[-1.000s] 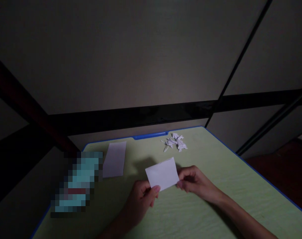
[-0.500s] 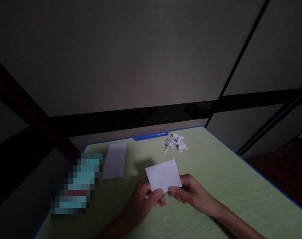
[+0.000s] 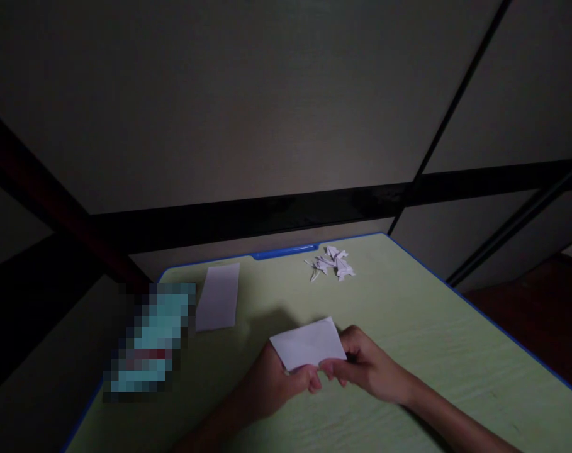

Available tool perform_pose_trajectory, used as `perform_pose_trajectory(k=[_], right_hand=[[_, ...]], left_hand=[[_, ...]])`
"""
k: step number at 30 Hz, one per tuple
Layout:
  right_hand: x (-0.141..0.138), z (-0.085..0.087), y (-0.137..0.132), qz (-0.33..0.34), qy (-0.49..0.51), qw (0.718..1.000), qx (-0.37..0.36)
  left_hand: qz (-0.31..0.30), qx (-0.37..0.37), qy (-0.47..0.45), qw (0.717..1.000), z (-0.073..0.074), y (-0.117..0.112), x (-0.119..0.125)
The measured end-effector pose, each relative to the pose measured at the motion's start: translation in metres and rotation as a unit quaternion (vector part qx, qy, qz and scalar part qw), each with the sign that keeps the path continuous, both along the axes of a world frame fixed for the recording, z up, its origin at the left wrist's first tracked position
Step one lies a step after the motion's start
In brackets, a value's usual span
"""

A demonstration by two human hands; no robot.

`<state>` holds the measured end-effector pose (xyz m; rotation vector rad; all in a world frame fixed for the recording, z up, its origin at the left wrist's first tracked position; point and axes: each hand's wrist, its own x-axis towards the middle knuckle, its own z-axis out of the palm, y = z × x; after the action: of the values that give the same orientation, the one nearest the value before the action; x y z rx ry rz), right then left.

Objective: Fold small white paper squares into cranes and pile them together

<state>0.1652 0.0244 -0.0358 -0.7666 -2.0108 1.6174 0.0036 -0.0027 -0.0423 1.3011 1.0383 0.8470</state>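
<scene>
A small white sheet of paper [image 3: 309,344] is held up above the table, tilted, between both hands. My left hand [image 3: 286,384] grips its lower left side, thumb along the near edge and the other fingers mostly hidden behind. At the lower right corner, my right hand [image 3: 361,363] pinches the paper between thumb and fingers. The two thumbs nearly meet at the near edge. Farther back lies a cluster of small folded paper figures [image 3: 333,263], with thin paper strips [image 3: 314,270] beside it.
Another white paper sheet [image 3: 218,297] lies flat at the back left of the pale green table [image 3: 408,302], which has a blue rim. A pixelated teal object [image 3: 156,333] rests at the left edge. Panelled cabinet doors [image 3: 248,113] stand behind the table.
The paper has tipped flatter and dropped a little. My left hand has shifted slightly, its thumb sliding right along the near edge. My right hand keeps its hold.
</scene>
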Motion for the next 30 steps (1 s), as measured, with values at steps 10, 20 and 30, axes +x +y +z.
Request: perform_pose_trajectory(k=[10,20,30], right_hand=[[0.037,0.006,0.024,-0.165,0.020,0.986,-0.012],[-0.003,-0.004,0.000,-0.090,0.001,0.994,-0.059],[0.027,0.008,0.021,-0.055,-0.072,0.994,-0.054]], left_hand=[[0.064,-0.007,0.006,0.998,-0.003,0.012,-0.012],[0.025,0.023,0.087,0.996,0.000,0.007,-0.003],[0.033,-0.012,0.039,0.999,-0.005,0.006,-0.007]])
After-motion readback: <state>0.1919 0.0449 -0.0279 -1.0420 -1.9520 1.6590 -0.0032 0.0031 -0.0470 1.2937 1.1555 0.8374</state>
